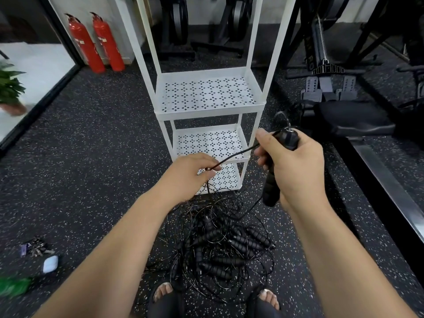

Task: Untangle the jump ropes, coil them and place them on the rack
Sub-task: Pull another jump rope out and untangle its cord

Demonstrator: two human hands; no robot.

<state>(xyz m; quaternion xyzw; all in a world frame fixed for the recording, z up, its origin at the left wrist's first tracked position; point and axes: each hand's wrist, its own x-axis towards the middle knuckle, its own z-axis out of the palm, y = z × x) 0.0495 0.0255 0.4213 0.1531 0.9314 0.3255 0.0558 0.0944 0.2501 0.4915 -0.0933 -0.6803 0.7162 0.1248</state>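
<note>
A tangled heap of black jump ropes (pixel 226 246) with several ribbed black handles lies on the speckled floor between my feet. My right hand (pixel 296 166) grips one black rope handle (pixel 271 191), held upright above the heap. Its thin black cord (pixel 238 154) runs left to my left hand (pixel 190 173), which pinches it and lets it drop down into the heap. Just behind my hands stands the white rack (pixel 210 112) with three perforated shelves, all bare.
Two red fire extinguishers (pixel 97 42) stand at the back left wall. Black gym machines with a padded seat (pixel 351 121) crowd the right side. Keys (pixel 35 246), a small white case (pixel 51 263) and something green lie on the floor at the left. A potted plant (pixel 9 88) sits far left.
</note>
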